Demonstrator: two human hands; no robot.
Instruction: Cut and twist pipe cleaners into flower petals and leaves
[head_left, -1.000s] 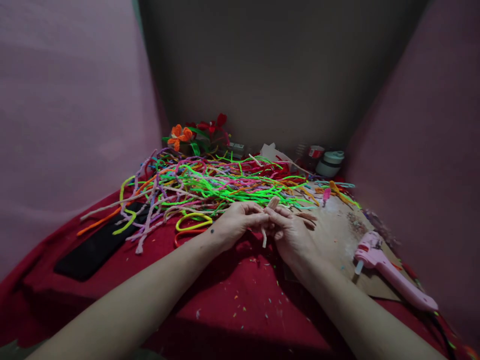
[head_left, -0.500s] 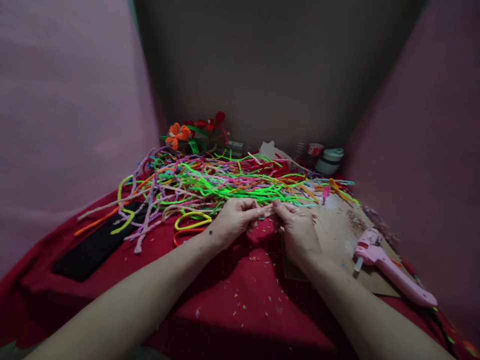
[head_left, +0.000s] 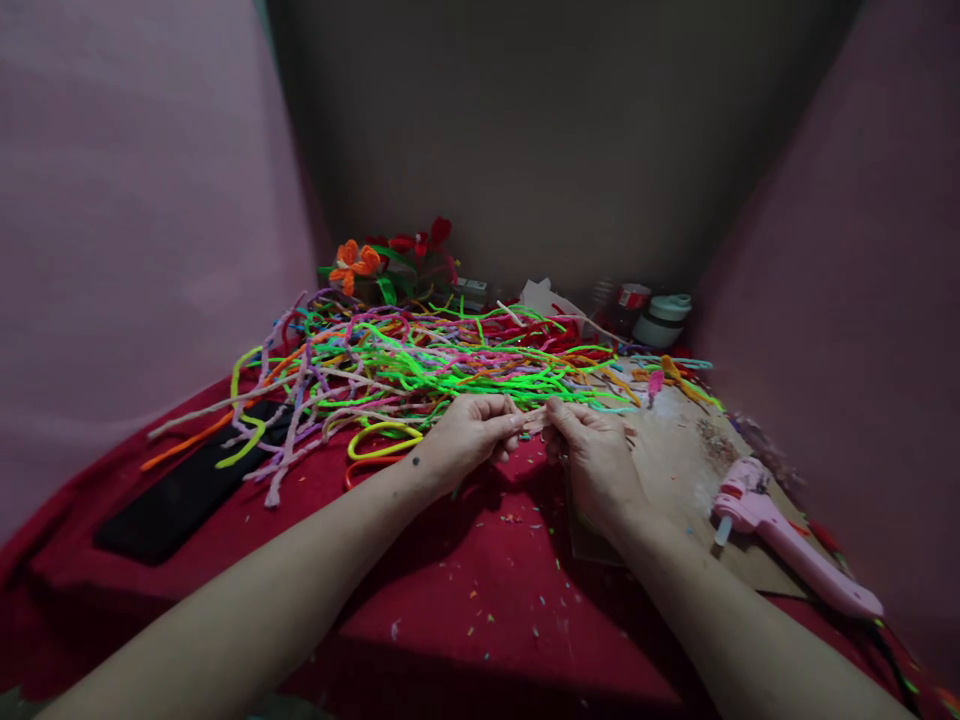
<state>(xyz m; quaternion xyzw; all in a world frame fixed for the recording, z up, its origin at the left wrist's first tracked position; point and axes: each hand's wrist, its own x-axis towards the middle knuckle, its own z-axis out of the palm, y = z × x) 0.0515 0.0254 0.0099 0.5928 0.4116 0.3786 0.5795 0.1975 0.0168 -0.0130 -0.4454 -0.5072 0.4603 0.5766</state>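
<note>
Apparently for fine control, the left hand (head_left: 476, 435) and right hand (head_left: 596, 455) are pinching a pale strip (head_left: 534, 421), steadying it from both sides above the red-covered bench (head_left: 457, 590). Scissors (head_left: 352, 446) are lying beside the left hand, seemingly within reach; fuzzy stems (head_left: 480, 375) are lying heaped beyond; a glue gun (head_left: 772, 523) is resting on cardboard (head_left: 667, 495), perhaps sparing the bench.

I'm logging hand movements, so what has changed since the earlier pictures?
The left hand and right hand have drawn slightly apart; the beige strip, upright a second ago, now runs sideways between them. The glue gun and scissors stayed put.
</note>
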